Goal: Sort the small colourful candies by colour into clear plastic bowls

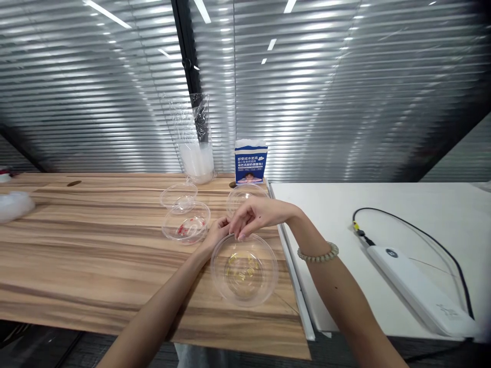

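A clear plastic bowl [244,301] with small yellow pieces [242,268] in it stands near the table's front edge. Over its far rim, my right hand [258,213] is bent down with fingers and thumb drawn together; whatever they pinch is too small to make out. My left hand [217,232] lies beside the same rim, its fingertips partly hidden behind the right hand. Left of it sits a clear bowl [167,229] holding small red pieces [191,226]. Behind my right hand, another clear bowl [247,187] is partly covered.
Further back is a clear plastic lid or bowl [165,197]. A bag of stacked translucent containers [197,161] and a blue-and-white paper bag [250,162] stand by the blinds. On the white table right lies a white device [418,289] with a black cable [433,236].
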A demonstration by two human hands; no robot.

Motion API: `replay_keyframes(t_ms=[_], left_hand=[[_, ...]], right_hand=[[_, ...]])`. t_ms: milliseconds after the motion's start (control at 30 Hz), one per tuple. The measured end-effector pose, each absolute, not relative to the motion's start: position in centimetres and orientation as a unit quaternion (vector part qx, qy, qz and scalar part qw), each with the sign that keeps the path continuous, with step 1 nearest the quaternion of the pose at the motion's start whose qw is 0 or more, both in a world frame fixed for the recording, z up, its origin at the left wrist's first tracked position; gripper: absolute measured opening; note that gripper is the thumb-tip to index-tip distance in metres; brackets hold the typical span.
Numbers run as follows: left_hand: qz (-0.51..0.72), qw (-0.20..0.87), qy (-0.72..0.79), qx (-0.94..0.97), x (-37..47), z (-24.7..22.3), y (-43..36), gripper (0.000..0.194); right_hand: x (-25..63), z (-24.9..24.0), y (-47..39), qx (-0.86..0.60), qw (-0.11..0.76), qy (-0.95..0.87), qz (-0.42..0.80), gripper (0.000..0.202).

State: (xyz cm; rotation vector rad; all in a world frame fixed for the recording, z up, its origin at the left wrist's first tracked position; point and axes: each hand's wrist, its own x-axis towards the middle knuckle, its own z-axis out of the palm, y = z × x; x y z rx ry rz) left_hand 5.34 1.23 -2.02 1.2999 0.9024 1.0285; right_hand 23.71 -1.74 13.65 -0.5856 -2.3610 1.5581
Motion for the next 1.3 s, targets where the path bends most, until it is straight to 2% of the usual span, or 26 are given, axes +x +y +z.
replay_keyframes(t_ms=[167, 300, 367, 467, 600, 667, 1100, 1300], left_hand=[[0.437, 0.593, 0.389, 0.554, 5.4, -1.3, 0.7, 0.028], [0.439, 0.606, 0.402, 0.527, 5.7, -0.4, 0.1, 0.024], [0.447, 0.613, 0.401, 0.513, 5.8, -0.2, -0.1, 0.025], [0.447, 0.610, 0.401, 0.517, 6.0, 0.0, -0.2, 0.024], [0.445, 0.610, 0.401, 0.518, 6.0, 0.2, -0.3, 0.023], [0.447, 0.613, 0.401, 0.514, 6.0, 0.3, -0.4, 0.024], [0.445, 0.619, 0.389, 0.517, 5.9, -0.5, 0.2, 0.029], [0.447, 0.610, 0.388, 0.527, 5.9, -0.6, 0.2, 0.027]], right_hand=[[24.2, 13.3, -1.0, -0.233, 0.191, -0.825, 0.478, 0.025], [24.6, 11.7, 0.9, -0.360, 0.266, -0.824, 0.346, 0.018], [24.8, 10.6, 2.1, -0.426, 0.276, -0.815, 0.279, 0.018], [24.9, 9.0, 3.4, -0.493, 0.241, -0.811, 0.201, 0.022], [24.5, 7.6, 4.0, -0.513, 0.095, -0.846, 0.111, 0.022], [24.2, 7.4, 4.0, -0.509, 0.049, -0.854, 0.097, 0.022], [22.8, 5.9, 4.2, -0.527, -0.002, -0.843, 0.104, 0.004], [22.4, 5.3, 4.0, -0.536, 0.014, -0.840, 0.089, 0.011]])
